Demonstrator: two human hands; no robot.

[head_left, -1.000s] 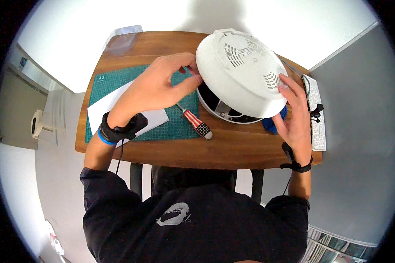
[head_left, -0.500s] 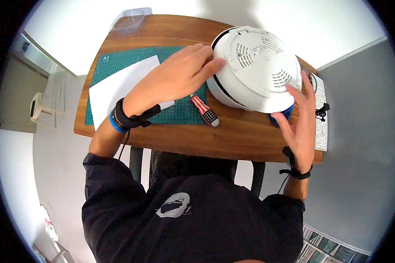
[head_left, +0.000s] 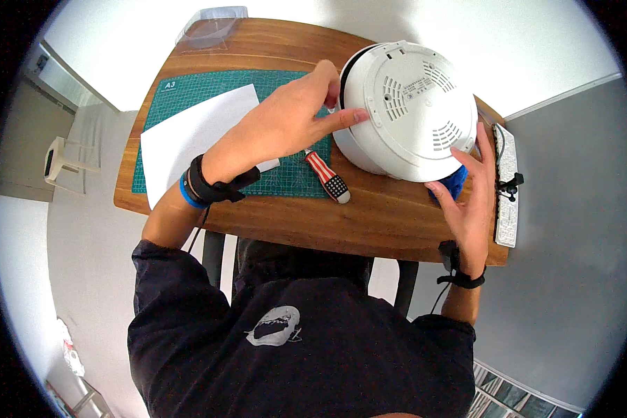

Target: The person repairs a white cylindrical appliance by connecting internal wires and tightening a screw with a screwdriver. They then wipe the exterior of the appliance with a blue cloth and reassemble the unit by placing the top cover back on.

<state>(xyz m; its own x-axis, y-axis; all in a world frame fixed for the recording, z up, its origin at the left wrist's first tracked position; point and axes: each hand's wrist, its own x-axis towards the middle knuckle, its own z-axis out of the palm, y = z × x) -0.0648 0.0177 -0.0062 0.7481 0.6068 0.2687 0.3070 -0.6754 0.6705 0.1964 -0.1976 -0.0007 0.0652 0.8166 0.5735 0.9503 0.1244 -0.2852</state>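
The vented base cover (head_left: 419, 115), at the desk's (head_left: 383, 221) one o'clock, overlies its white housing (head_left: 359, 155) but isn't flush at ten o'clock. Left hand (head_left: 280, 124): thumb on cover's nine o'clock, grip unclear; right hand (head_left: 471, 214): fingers spread at four.

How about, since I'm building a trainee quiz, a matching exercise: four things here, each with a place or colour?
1. slotted white cover
2. screwdriver
3. paper sheet
4. clear plastic container

A. plain white, lying on the green mat
B. at the far left corner of the table
C. between the left hand and right hand
D. red-and-white striped handle

Pairs: 1-C, 2-D, 3-A, 4-B
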